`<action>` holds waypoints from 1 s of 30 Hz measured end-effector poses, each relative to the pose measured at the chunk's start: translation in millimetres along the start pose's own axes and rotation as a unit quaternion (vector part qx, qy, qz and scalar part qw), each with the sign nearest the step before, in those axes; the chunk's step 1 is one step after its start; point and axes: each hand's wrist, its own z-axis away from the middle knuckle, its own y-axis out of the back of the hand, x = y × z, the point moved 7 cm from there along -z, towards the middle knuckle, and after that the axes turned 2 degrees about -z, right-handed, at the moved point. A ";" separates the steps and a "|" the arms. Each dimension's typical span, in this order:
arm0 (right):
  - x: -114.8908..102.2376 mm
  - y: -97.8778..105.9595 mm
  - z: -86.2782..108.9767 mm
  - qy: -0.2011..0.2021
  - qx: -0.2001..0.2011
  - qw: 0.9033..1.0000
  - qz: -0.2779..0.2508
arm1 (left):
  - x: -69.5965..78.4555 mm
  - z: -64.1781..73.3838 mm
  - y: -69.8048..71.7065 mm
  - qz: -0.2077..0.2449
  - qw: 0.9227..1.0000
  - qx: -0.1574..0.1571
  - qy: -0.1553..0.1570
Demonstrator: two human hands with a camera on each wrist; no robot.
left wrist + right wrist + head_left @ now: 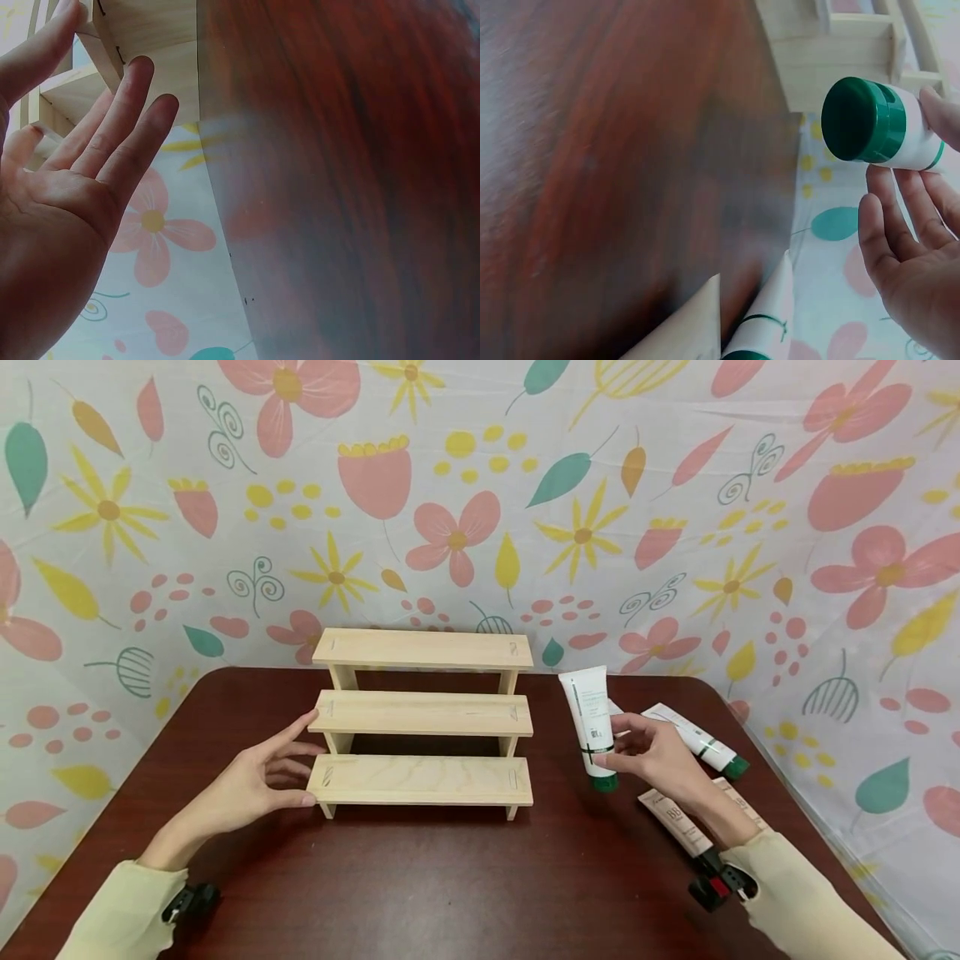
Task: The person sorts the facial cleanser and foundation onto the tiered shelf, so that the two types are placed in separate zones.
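Note:
A three-step wooden display rack (420, 714) stands on the dark table. At its left side is my left hand (243, 785); the thumb touches the lowest step's corner and the index finger reaches the middle step. The other fingers of the left hand (67, 217) extend loosely beside the wood. My right hand (663, 760) pinches a white squeeze tube (588, 714) between thumb and fingers, to the right of the rack. The tube is held off the table, nearly upright, its green cap (851, 120) facing down.
Another white tube with a green cap (697, 739) lies behind the right hand. Beige BB cream tubes (675, 822) lie under the right wrist, one partly hidden by the arm. A flower-patterned cloth (465, 460) hangs behind the brown table (420, 893).

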 end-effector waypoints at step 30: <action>-106.3 -23.1 -38.9 0.138 0.044 0.989 -0.032 | -2.6 -0.7 0.4 -0.002 1.000 -0.003 0.004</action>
